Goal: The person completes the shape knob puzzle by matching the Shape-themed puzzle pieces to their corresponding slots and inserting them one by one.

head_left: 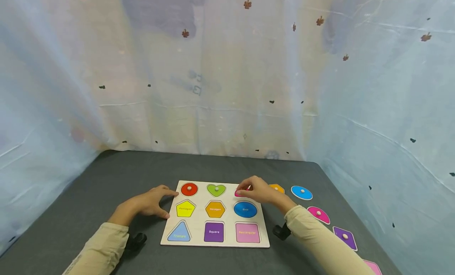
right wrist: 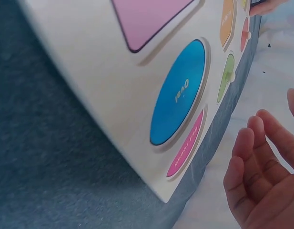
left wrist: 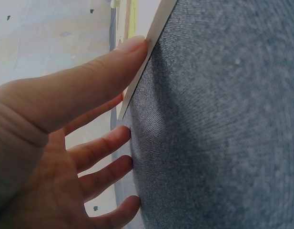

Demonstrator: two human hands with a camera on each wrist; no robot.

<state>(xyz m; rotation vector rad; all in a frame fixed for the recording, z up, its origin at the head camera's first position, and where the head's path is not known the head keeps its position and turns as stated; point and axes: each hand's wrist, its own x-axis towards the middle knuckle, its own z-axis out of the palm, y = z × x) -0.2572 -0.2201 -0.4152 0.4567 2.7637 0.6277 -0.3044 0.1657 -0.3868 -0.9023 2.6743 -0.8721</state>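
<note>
A white shape puzzle board [head_left: 199, 239] lies on the dark table. Against its left edge rests my left hand [head_left: 153, 203], thumb [left wrist: 132, 45] on the rim and the other fingers spread. My right hand [head_left: 257, 190] hovers over the board's top right corner, fingers bent loosely with nothing between them and the thumb. Below it a pink half-round recess [right wrist: 187, 145] shows its printed label. A red circle piece [head_left: 189, 189] and a green heart piece [head_left: 216, 190], both with knobs, sit in the top row. A blue oval recess [head_left: 245, 209] lies beneath the pink one.
Right of the board lie knobbed pieces: an orange hexagon [head_left: 277, 187], a blue oval [head_left: 301, 193], a pink one [head_left: 318, 215], a purple square [head_left: 345, 238] and a pink one [head_left: 373, 267] cut by the frame. A pale curtain [head_left: 220, 77] hangs behind the table.
</note>
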